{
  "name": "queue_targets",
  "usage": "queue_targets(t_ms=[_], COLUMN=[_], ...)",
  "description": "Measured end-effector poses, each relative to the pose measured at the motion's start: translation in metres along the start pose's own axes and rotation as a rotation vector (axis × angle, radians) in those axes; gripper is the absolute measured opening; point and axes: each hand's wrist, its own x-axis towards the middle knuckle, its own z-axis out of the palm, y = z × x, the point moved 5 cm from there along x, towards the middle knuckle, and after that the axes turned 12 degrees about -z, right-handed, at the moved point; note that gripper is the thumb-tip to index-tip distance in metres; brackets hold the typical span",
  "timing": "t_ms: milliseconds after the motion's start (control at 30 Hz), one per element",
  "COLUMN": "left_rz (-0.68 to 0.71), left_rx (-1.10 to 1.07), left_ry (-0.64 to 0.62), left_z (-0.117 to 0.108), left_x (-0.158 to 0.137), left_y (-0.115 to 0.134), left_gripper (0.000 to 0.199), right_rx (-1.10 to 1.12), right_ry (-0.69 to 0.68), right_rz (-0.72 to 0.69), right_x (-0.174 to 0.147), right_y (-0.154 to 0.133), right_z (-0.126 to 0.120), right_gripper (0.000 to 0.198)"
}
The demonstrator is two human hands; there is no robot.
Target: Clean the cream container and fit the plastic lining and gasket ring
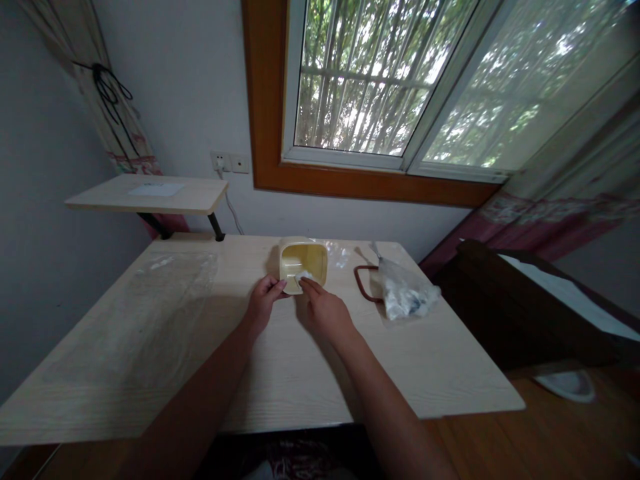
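Note:
A small cream-yellow plastic container [303,256] lies tipped on the table, its opening toward me. My left hand [262,303] pinches its lower left rim between thumb and fingers. A small white wad [303,275], perhaps tissue or cloth, is under the fingertips of my right hand [327,310], pressed against the inside of the container near its lower edge. To the right lie a reddish-brown loop handle [358,283] and a clear plastic bag [407,290] with whitish contents that I cannot make out.
The pale wooden table [425,373] carries a flat clear plastic sheet [165,300] on its left. A raised small shelf [110,195] holds a sheet of paper [156,189] at the back left. Behind are a wall socket [220,161] and a window [370,80].

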Motion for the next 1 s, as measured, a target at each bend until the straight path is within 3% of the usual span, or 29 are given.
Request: queue_targets(t_ms=[267, 600, 833, 1000], left_rz=[0.028, -0.007, -0.013, -0.01], left_rx=[0.083, 0.078, 0.107, 0.103], left_ry=[0.026, 0.01, 0.022, 0.037], left_z=[-0.004, 0.003, -0.002, -0.002], left_x=[0.001, -0.004, 0.002, 0.002], left_y=[0.0, 0.007, -0.002, -0.001], left_gripper=[0.039, 0.043, 0.041, 0.04], right_rx=[0.06, 0.114, 0.195, 0.198], right_ry=[0.143, 0.166, 0.232, 0.273], right_rz=[-0.022, -0.007, -0.11, -0.107], right_x=[0.001, -0.001, -0.003, -0.004], right_y=[0.002, 0.004, -0.009, -0.001], right_z=[0.013, 0.018, 0.018, 0.017], right_gripper=[0.067, 0.06, 0.054, 0.058])
